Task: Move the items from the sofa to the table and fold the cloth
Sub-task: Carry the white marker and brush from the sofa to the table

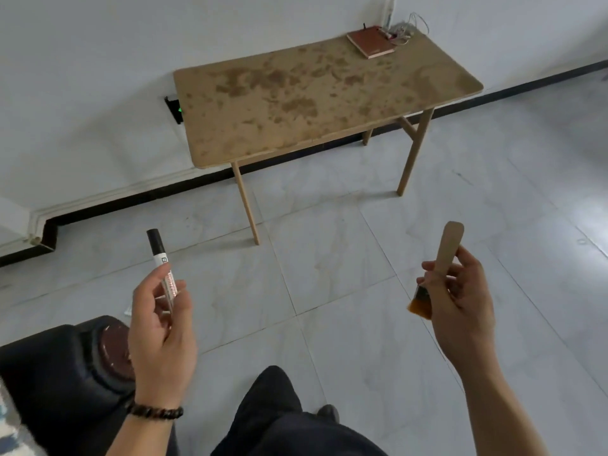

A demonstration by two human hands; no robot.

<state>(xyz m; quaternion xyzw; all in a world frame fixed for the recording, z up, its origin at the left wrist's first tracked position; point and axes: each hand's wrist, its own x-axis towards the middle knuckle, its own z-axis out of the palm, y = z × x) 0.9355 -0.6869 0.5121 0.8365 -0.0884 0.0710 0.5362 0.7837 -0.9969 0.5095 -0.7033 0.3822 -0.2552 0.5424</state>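
Note:
My left hand (161, 337) holds a white marker with a black cap (161, 261), cap pointing up and away. My right hand (460, 307) grips a small paintbrush (441, 258) by its wooden handle, the orange-brown bristles pointing down. Both hands are raised over the tiled floor, well short of the wooden table (296, 103), which stands against the wall ahead. A dark sofa arm (59, 373) shows at the lower left. A patch of patterned fabric (10, 426) sits at the bottom left edge.
A red-brown notebook (370, 41) lies on the table's far right corner beside some cables (399, 32). A wall socket with a green light (174, 110) is left of the table. My dark trouser leg and shoe (286, 419) are at the bottom centre.

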